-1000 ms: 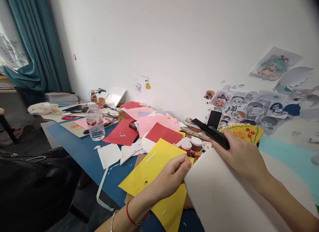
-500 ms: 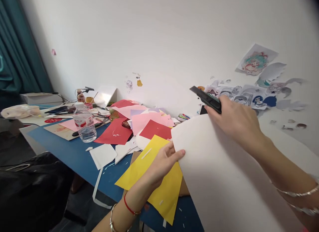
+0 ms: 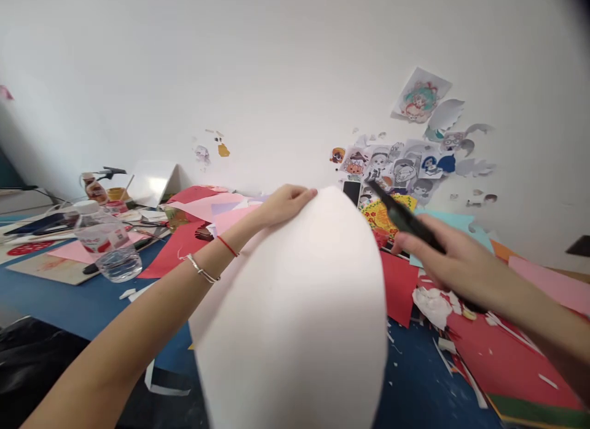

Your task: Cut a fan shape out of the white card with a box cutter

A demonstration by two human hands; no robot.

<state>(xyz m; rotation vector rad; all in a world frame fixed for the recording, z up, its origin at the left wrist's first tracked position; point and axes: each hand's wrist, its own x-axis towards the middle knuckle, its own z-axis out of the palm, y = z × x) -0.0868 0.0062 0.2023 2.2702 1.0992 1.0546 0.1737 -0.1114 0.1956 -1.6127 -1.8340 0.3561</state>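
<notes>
A large white sheet point(image 3: 299, 306) bends up in an arch at the centre, close to the camera. My left hand point(image 3: 286, 203) grips its far top edge, with a red string and a silver bangle on the wrist. To the right of the sheet, my right hand point(image 3: 449, 257) is closed around a black utility knife point(image 3: 401, 217), whose tip points up and left toward the wall. The right hand is off the sheet. Part of the table behind the sheet is hidden.
Blue table point(image 3: 69, 303) strewn with red point(image 3: 488, 355), pink point(image 3: 76, 251) and other coloured paper and scraps. A water bottle point(image 3: 108, 241) stands at the left. A phone point(image 3: 353, 190) leans against the wall below taped drawings point(image 3: 415, 165). Crumpled white paper point(image 3: 433, 303) lies at the right.
My left hand has slid from the sheet's near left edge to its top, and the sheet now arches up. My right hand with the knife has left the sheet, moving right and down.
</notes>
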